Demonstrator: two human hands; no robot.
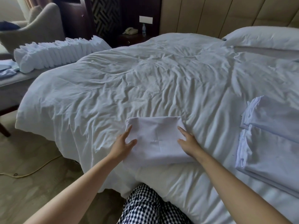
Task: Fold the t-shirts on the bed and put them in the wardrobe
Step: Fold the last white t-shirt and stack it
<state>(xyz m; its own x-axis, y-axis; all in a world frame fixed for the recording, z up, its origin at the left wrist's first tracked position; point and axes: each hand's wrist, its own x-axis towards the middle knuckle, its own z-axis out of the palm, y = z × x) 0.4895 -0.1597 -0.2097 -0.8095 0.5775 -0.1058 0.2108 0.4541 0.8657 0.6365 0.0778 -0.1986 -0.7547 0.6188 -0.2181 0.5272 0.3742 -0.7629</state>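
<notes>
A folded white t-shirt [156, 139] lies as a neat rectangle near the front edge of the bed [129, 81]. My left hand [123, 143] rests on its left edge, fingers straight and spread. On its right edge lies my right hand [188, 140], also with straight fingers. Two more white t-shirts [267, 138], partly folded flat, lie on the bed to the right, one behind the other. The wardrobe is not in view.
A long row of folded white garments [56, 52] lies on a grey bench [14, 84] beyond the bed's left side. A grey armchair [37, 26], a dark nightstand with a phone [130, 31] and bottle, and a pillow [265, 39] are farther back. A yellow cable [37, 170] crosses the floor.
</notes>
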